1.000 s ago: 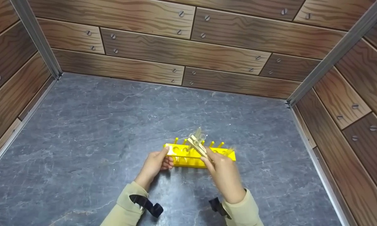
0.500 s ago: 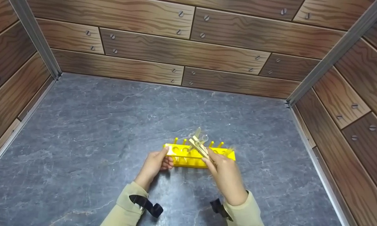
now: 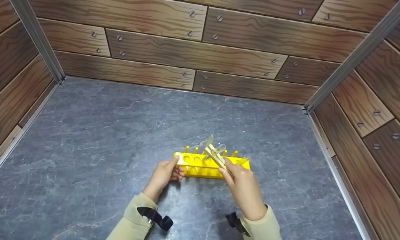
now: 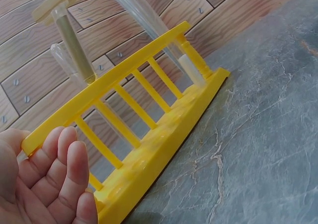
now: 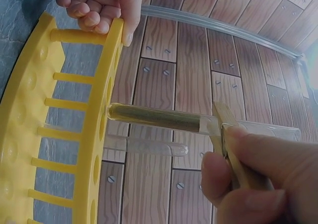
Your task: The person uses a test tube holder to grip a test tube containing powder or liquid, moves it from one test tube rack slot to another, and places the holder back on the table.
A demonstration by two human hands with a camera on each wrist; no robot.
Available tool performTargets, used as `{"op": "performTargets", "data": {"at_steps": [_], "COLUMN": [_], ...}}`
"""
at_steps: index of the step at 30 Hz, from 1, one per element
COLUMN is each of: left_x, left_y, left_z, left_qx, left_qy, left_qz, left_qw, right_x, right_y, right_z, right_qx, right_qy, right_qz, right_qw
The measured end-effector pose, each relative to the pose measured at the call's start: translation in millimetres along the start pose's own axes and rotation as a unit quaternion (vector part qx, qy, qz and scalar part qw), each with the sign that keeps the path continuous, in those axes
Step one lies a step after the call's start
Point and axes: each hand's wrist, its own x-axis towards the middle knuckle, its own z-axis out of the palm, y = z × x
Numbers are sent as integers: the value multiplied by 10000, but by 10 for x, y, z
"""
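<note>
In the head view my left hand (image 3: 163,171) grips the left end of a yellow test tube rack (image 3: 191,161), thumb on top. My right hand (image 3: 244,185) pinches a wooden test tube holder (image 3: 222,162) above the rack's middle. Clamped in that holder is a glass test tube (image 5: 154,118) with dark olive-yellow contents. Its rounded bottom is right at a hole in the rack's top bar, as the right wrist view shows. Close beside it a clear test tube (image 5: 144,145) sticks up out of the rack.
More clear tubes (image 4: 144,15) stand at the rack's far end in the left wrist view, one with something white (image 4: 191,70) low in it. Yellow pegs (image 3: 234,153) line the rack's back. Wood-patterned walls (image 3: 153,43) enclose the grey marbled tabletop (image 3: 103,133).
My right hand has shifted slightly to the right, carrying the holder and its test tube along the rack. The left hand and the rack have stayed put.
</note>
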Motion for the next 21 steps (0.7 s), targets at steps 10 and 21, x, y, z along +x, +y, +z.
{"op": "performTargets", "data": {"at_steps": [10,21], "left_x": [60,-113], "left_y": [-102,138], "left_z": [-4,31], "left_qx": [1,11], "left_qy": [69,-8], "left_qz": [8,11], "left_qw": [10000,10000], "right_x": [-7,-5], "right_y": [25,39], "right_z": [-13,-16], "right_qx": [-57,-200], "right_qy": [32,59], "right_qz": [-26,-75], "right_qw": [10000,9998]}}
